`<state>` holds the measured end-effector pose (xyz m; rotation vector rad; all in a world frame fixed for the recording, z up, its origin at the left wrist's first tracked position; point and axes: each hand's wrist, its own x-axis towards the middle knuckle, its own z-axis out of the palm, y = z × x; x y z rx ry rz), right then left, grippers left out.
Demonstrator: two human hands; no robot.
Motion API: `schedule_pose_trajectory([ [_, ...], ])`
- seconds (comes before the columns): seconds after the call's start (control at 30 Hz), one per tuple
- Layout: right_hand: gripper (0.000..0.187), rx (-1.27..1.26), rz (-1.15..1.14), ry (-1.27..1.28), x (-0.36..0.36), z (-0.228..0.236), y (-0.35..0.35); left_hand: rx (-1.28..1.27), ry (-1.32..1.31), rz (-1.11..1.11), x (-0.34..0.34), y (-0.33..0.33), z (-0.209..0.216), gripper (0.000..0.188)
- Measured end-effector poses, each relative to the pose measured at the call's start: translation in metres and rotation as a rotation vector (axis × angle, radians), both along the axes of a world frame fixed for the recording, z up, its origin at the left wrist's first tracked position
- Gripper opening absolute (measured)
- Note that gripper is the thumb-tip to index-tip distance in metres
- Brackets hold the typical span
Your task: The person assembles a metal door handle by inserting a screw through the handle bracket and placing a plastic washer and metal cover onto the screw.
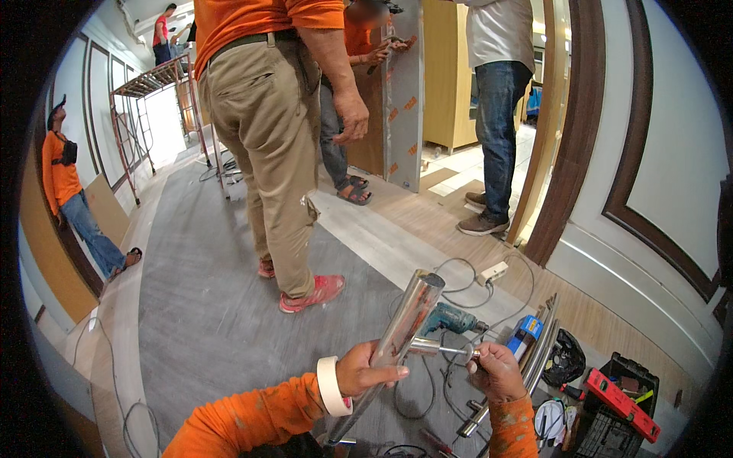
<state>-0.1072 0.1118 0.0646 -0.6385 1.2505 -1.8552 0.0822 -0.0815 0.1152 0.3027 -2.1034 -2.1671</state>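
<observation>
My left hand (368, 369) is wrapped round a shiny metal tube (405, 309), apparently a long door pull handle, tilted with its open end away from me. A short post (424, 346) sticks out from the tube's side toward the right. From that post runs a thin metal rod (452, 349) with a round disc (469, 352) on it. My right hand (498, 371) pinches the rod's outer end; the fingers partly hide it. A roll of cream masking tape (330, 387) sits round my left wrist. Just beyond the post, a teal power drill (452, 318) lies on the floor.
Metal tubes (538, 347), a blue box (524, 336), a black crate (634, 382) and a red spirit level (622, 404) lie at right. Cables and a power strip (492, 273) cross the floor. A person in khaki trousers (267, 137) stands ahead; others stand near the doorway, scaffold (156, 80) and left wall.
</observation>
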Motion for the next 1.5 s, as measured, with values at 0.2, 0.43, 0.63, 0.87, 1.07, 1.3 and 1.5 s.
schedule_pose_trajectory([
  [0.2, 0.018, 0.042, -0.151, 0.09, 0.009, 0.023, -0.014, -0.004, -0.005, 0.069, 0.002, -0.006, 0.003, 0.029],
  [0.43, 0.017, -0.144, -0.178, 0.207, 0.009, 0.006, -0.014, 0.091, 0.083, 0.079, -0.005, -0.005, -0.001, 0.027],
  [0.63, 0.021, -0.08, -0.068, -0.005, 0.014, 0.014, -0.011, 0.086, 0.059, 0.092, 0.002, -0.004, -0.009, 0.026],
  [0.87, 0.019, -0.126, -0.01, -0.013, 0.008, 0.005, -0.007, 0.097, 0.088, 0.011, 0.001, -0.01, -0.01, 0.029],
  [1.07, 0.021, -0.235, -0.014, 0.041, 0.008, -0.002, -0.006, 0.31, 0.082, -0.098, -0.004, -0.022, 0.003, 0.055],
  [1.3, 0.026, -0.267, 0.083, -0.11, 0.013, -0.007, -0.014, 0.519, 0.074, -0.493, -0.018, -0.028, 0.011, 0.111],
  [1.5, 0.02, -0.263, 0.139, -0.177, 0.01, -0.003, -0.013, 0.674, -0.001, -0.625, -0.024, -0.025, 0.018, 0.113],
])
